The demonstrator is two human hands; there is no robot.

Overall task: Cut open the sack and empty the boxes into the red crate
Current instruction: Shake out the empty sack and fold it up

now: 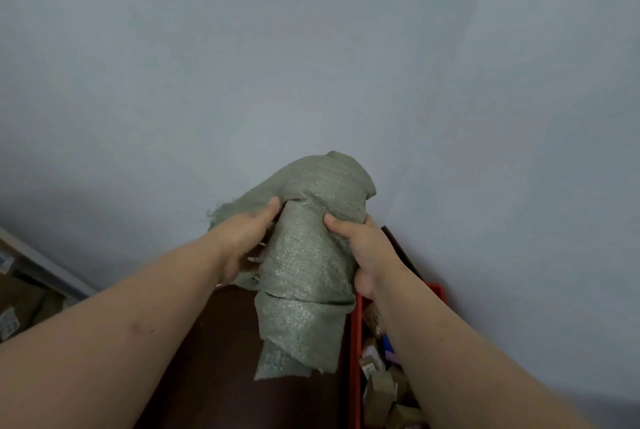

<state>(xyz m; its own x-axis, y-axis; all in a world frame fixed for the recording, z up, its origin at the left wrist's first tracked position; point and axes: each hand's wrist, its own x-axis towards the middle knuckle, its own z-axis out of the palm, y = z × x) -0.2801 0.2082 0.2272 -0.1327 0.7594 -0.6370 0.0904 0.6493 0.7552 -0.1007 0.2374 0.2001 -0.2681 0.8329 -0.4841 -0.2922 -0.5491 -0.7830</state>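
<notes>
Hanging limp between my two hands, the sack [308,255] is a pale grey-green woven thing, coarse and slightly shiny, with a visible criss-cross weave. It is crumpled into a soft hump at the top and drapes down in folds, ending in a ragged, frayed lower edge with loose threads. It looks slack and flat, held up in front of the wall [311,48] and above a dark brown surface [214,359], just left of the red crate [355,342].

My left hand [242,238] is closed on the sack's left side, thumb pressed on top of the fabric and fingers curled under it out of sight. My right hand [360,248] is clenched on the right side, thumb forward against the cloth, with a bunch of material gathered in the fist. Both forearms are bare and reach up and forward from the lower corners, converging on the sack.

The crate has a thin, hard, bright red rim and sits at the lower right, partly hidden by my right forearm. Inside it lie small cardboard boxes [381,390], brown and tumbled at different angles, some with labels too small to read. At the far left edge, more cardboard [20,304] lies low beside a pale ledge.
</notes>
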